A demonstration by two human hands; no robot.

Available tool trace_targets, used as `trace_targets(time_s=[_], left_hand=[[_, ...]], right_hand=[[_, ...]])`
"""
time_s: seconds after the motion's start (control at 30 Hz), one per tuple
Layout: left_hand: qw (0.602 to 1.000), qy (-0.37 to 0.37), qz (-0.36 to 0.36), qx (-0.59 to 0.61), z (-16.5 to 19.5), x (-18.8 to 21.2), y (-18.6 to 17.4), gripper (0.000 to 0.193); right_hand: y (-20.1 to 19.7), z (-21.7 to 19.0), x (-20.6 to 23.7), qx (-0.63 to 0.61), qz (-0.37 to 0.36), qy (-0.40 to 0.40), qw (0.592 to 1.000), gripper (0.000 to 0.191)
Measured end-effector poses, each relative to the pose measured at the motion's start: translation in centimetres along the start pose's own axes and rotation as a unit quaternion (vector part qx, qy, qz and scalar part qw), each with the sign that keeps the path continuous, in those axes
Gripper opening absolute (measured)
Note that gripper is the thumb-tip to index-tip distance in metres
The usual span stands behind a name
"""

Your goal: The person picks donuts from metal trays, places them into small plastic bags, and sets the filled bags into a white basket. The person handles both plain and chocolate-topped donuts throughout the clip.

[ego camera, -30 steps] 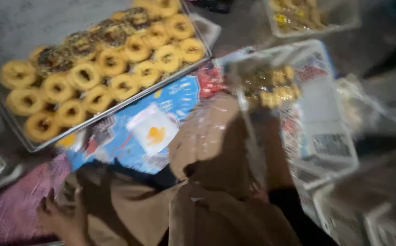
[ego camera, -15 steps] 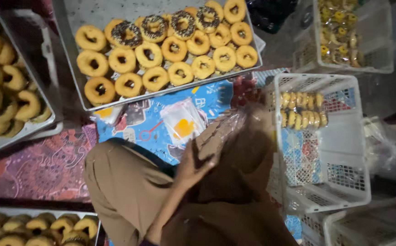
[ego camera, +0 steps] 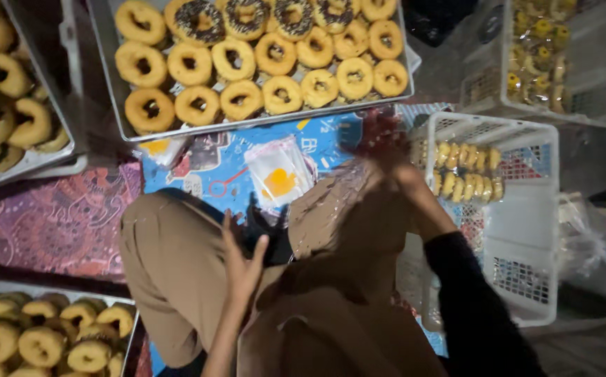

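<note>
I am seeing my left hand [ego camera: 241, 260] hovering open-fingered over my tan-trousered lap [ego camera: 177, 272], holding nothing. My right hand [ego camera: 395, 169] is blurring beside the white slatted plastic basket [ego camera: 526, 230]; its grip I cannot tell.

Three trays of doughnuts [ego camera: 261, 63], two white baskets [ego camera: 526, 230], and two hands [ego camera: 243, 262] are in view.

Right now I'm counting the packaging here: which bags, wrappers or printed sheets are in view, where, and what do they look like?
Clear plastic bag: held up by the right hand, over the lap, blurred.
Stack of small clear bags: on the mat below the doughnut tray, rectangular, orange mark.
Printed mat: blue, with drawings.
Crumpled clear plastic: right of the white basket.
</note>
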State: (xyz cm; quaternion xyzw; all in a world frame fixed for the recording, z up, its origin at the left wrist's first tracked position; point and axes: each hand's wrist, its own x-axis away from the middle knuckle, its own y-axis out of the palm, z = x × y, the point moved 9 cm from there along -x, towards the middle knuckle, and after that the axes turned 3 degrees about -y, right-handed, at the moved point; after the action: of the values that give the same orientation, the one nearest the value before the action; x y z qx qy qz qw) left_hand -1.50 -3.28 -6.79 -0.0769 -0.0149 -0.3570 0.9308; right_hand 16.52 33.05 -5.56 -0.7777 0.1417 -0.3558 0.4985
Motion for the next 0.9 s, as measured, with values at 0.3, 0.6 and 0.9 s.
trace_targets(time_s=[0.3, 0.6, 0.9], left_hand=[[0.997, -0.057, 0.042, 0.028, -0.4, 3.0, -3.3, 0.050], [0.993, 0.046, -0.060, -0.094, 3.3, -2.6, 1.6, 0.027], [0.963, 0.084, -0.076, -0.243, 2.4, -7.7, 0.7, 0.034]], right_hand=[[21.4, -15.2, 8.9, -0.153, -0.338, -0.171, 0.913, 0.027], [15.7, -6.2, 34.5, -0.257, -0.344, 0.058, 0.901, 0.026], [15.3, -8.1, 38.2, -0.312, -0.363, 0.176, 0.860, 0.025]])
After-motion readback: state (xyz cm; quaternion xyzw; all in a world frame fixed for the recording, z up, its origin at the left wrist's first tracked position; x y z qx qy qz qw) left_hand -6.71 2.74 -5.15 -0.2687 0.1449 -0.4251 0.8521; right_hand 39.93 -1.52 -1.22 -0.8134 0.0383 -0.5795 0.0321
